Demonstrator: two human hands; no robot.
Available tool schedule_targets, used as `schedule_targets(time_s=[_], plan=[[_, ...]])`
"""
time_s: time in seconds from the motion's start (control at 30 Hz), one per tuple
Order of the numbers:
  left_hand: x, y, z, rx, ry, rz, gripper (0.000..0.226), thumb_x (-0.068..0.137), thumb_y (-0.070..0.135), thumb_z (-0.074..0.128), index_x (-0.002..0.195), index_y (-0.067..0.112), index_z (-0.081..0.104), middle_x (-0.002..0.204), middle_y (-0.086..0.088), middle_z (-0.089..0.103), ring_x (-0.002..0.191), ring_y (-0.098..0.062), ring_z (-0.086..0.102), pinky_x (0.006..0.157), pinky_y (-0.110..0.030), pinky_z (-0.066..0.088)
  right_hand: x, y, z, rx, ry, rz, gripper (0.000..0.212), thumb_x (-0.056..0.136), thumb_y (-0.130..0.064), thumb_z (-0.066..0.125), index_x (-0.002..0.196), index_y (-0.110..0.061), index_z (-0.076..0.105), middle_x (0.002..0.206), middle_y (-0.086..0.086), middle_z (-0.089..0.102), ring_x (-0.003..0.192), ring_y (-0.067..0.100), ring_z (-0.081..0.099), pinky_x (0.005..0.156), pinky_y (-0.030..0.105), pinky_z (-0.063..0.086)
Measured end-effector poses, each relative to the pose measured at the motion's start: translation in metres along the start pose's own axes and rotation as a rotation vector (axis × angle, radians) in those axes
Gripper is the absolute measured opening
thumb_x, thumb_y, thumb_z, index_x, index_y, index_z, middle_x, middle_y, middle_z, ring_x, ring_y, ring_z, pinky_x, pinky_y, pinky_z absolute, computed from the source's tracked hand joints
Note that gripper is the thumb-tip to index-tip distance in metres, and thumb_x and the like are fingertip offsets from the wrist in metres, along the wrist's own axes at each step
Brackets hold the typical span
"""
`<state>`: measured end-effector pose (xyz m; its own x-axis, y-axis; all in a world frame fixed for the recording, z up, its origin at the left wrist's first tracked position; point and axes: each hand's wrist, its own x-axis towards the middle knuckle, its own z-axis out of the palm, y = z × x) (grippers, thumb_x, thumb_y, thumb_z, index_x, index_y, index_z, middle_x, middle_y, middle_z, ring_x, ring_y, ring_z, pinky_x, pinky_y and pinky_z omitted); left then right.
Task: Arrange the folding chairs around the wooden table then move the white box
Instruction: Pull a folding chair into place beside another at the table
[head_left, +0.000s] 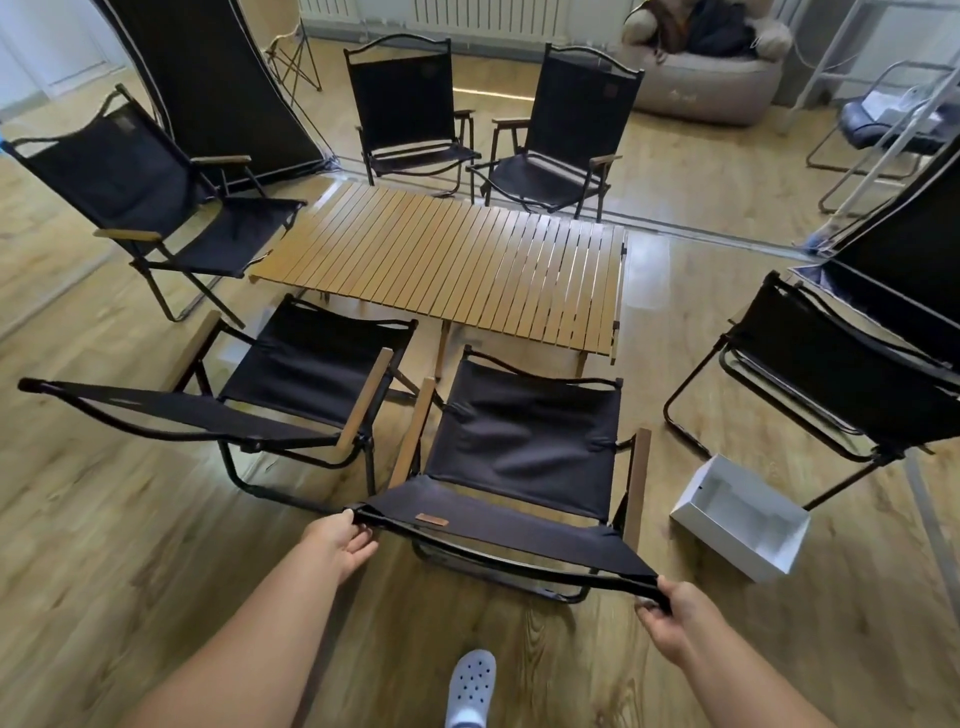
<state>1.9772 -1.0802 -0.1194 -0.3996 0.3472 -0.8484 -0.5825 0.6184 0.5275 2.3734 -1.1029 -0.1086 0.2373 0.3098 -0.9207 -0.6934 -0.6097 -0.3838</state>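
A slatted wooden table (457, 260) stands in the middle of the floor. Black folding chairs ring it: two at the far side (410, 109) (566, 130), one at the left (150, 192), one at the right (841, 379), one at the near left (291, 374). The nearest chair (524, 447) faces the table. My left hand (343, 543) grips the left end of its top backrest rail and my right hand (670, 616) grips the right end. An open white box (740, 517) lies on the floor right of this chair.
Dark tent panels stand at the back left (208, 78) and the right (914, 244). A grey beanbag (711, 67) sits at the back. A white metal frame (883, 119) and another chair stand at the far right. My white shoe (470, 686) is below.
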Motion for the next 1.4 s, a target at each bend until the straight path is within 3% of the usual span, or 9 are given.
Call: schedule_targets(time_s=[0.1,0.23,0.5,0.63,0.73,0.83,0.97,1.17,1.4], plan=[[0.011,0.011,0.009,-0.006,-0.012,0.002,0.044,0.105,0.015,0.036,0.148,0.004,0.033,0.153,-0.017,0.036,0.139,-0.031,0.038,0.11,-0.049,0.035,0.005,-0.013,0.016,-0.003,-0.017,0.036,0.016,0.102,-0.008,0.037,0.116,-0.006,0.046,0.081,0.012,0.048,0.057,0.013,0.027,0.058,0.024,0.034],[0.027,0.028,0.026,-0.003,0.009,0.022,0.044,0.106,0.012,0.031,0.149,0.004,0.031,0.152,-0.017,0.038,0.138,-0.033,0.04,0.11,-0.05,0.035,0.011,-0.029,0.045,0.021,-0.047,0.036,0.014,0.102,-0.007,0.038,0.093,-0.003,0.048,0.081,0.013,0.051,0.058,0.012,0.03,0.056,0.024,0.032],[0.047,0.067,0.055,-0.009,0.08,0.022,0.042,0.105,0.007,0.029,0.147,0.002,0.034,0.148,-0.017,0.042,0.135,-0.033,0.044,0.11,-0.05,0.035,0.026,-0.053,0.096,0.028,-0.031,0.037,0.015,0.102,-0.01,0.041,0.091,-0.001,0.048,0.083,0.011,0.053,0.057,0.008,0.03,0.058,0.027,0.04],[0.057,0.078,0.066,-0.032,0.114,-0.04,0.046,0.103,0.008,0.027,0.149,0.006,0.032,0.151,-0.015,0.04,0.139,-0.03,0.039,0.112,-0.047,0.033,0.031,-0.058,0.106,0.041,-0.009,0.052,0.01,0.1,-0.006,0.042,0.094,0.0,0.048,0.084,0.013,0.051,0.062,0.012,0.038,0.064,0.023,0.04],[0.058,0.077,0.072,-0.024,0.14,-0.032,0.047,0.102,0.006,0.026,0.148,0.002,0.03,0.153,-0.018,0.036,0.141,-0.032,0.036,0.114,-0.046,0.033,0.03,-0.058,0.106,0.028,0.024,0.032,0.007,0.1,-0.005,0.043,0.099,0.0,0.049,0.085,0.013,0.051,0.067,0.015,0.044,0.099,0.025,0.042],[0.051,0.078,0.077,-0.068,0.126,-0.01,0.046,0.102,0.007,0.027,0.147,0.002,0.033,0.15,-0.019,0.04,0.138,-0.034,0.039,0.111,-0.048,0.035,0.03,-0.055,0.104,0.018,0.014,0.025,0.014,0.099,-0.003,0.044,0.112,0.001,0.048,0.085,0.015,0.054,0.066,0.016,0.046,0.071,0.024,0.044],[0.049,0.081,0.076,-0.155,0.123,-0.005,0.038,0.101,0.014,0.044,0.138,0.005,0.044,0.137,-0.02,0.053,0.125,-0.038,0.053,0.099,-0.053,0.047,0.033,-0.045,0.098,0.01,-0.004,0.025,0.021,0.098,-0.002,0.044,0.118,0.002,0.05,0.091,0.016,0.057,0.072,0.018,0.053,0.094,0.028,0.045],[0.048,0.082,0.073,-0.138,0.171,-0.011,0.037,0.1,0.014,0.045,0.135,0.004,0.047,0.131,-0.019,0.057,0.12,-0.038,0.056,0.092,-0.049,0.051,0.034,-0.034,0.093,-0.014,-0.012,0.052,0.029,0.098,-0.002,0.045,0.126,0.004,0.049,0.095,0.016,0.056,0.064,0.016,0.047,0.055,0.026,0.049],[0.041,0.095,0.068,-0.097,0.183,-0.038,0.041,0.101,0.008,0.037,0.141,0.006,0.042,0.141,-0.019,0.05,0.129,-0.036,0.049,0.103,-0.051,0.043,0.037,-0.021,0.091,-0.129,-0.041,0.044,0.031,0.098,-0.007,0.048,0.127,0.003,0.051,0.091,0.015,0.057,0.061,0.015,0.045,0.067,0.03,0.048]])
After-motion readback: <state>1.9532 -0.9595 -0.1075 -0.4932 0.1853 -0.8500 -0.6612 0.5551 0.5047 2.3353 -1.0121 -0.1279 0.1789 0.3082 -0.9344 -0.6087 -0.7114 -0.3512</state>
